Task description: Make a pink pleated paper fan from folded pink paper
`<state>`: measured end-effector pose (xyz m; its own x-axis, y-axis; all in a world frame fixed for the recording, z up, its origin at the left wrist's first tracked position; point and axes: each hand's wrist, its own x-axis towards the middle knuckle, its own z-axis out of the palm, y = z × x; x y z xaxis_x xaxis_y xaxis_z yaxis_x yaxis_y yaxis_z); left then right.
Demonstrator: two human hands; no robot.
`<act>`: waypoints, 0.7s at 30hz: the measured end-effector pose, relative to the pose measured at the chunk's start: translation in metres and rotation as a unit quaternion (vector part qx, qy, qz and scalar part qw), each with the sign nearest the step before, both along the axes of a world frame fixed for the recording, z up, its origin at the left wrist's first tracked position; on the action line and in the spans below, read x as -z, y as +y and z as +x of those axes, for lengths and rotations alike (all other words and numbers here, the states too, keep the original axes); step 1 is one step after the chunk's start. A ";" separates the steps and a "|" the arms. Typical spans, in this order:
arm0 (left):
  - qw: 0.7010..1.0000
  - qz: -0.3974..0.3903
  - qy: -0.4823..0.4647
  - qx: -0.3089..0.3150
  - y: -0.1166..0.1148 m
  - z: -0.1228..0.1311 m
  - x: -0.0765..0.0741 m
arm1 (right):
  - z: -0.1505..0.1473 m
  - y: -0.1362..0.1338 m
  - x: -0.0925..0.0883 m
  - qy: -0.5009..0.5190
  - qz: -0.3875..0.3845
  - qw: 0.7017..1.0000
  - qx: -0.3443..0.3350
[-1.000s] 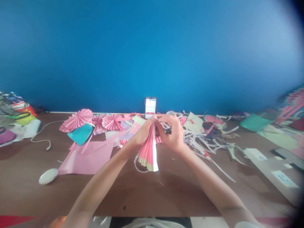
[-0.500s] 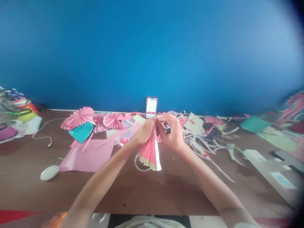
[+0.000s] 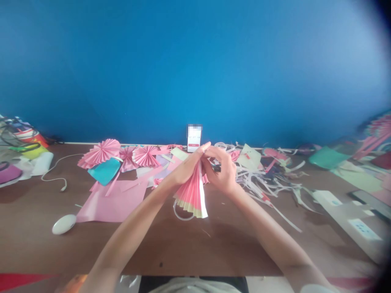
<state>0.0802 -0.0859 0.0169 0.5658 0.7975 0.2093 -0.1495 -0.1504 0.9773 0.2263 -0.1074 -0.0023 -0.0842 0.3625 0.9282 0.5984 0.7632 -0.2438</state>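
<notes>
A pleated pink paper fan (image 3: 193,196) with a pale yellow-white edge hangs above the brown table (image 3: 189,244), spreading out toward me. My left hand (image 3: 186,167) pinches its narrow top end from the left, one finger stretched up. Closed on the same top end from the right is my right hand (image 3: 222,171). Just under the fan lies a thin white ring (image 3: 180,213).
Finished pink fans (image 3: 100,152), a teal paper piece (image 3: 104,171) and a pink sheet (image 3: 113,201) lie at left. A white mouse (image 3: 63,224) sits near left. A phone (image 3: 194,138) stands against the blue wall. Paper strips (image 3: 269,183) and a power strip (image 3: 351,219) fill the right.
The fan's pleats have spread slightly wider. My left hand's finger has lifted and stretched up. Both hands stay at the fan's top.
</notes>
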 end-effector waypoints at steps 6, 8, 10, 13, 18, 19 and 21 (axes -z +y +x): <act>0.997 0.057 0.048 -0.018 -0.005 -0.006 -0.008 | -0.001 -0.001 -0.003 -0.013 -0.011 1.000 0.017; 0.997 0.062 0.052 -0.012 -0.005 -0.006 -0.010 | -0.001 -0.001 -0.005 -0.025 -0.027 0.999 0.012; 0.997 0.061 0.050 0.001 -0.005 -0.005 -0.011 | 0.000 -0.001 -0.006 -0.038 -0.037 0.999 0.005; 0.998 0.056 0.038 0.007 -0.004 -0.002 -0.010 | 0.001 0.002 -0.005 -0.057 -0.036 0.998 -0.006; 0.999 -0.008 0.000 0.037 -0.001 -0.005 -0.008 | 0.002 0.005 -0.007 -0.073 -0.045 0.996 0.002; 0.998 -0.025 0.002 0.053 0.000 -0.008 -0.008 | 0.003 0.005 -0.009 -0.065 -0.051 0.997 0.007; 0.997 -0.026 0.012 0.066 0.002 -0.013 -0.007 | 0.006 0.005 -0.015 -0.034 -0.080 0.996 0.006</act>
<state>0.0668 -0.0841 0.0237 0.6704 0.7258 0.1541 -0.1406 -0.0797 0.9869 0.2321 -0.1023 0.0125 -0.1394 0.5060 0.8512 0.6271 0.7104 -0.3196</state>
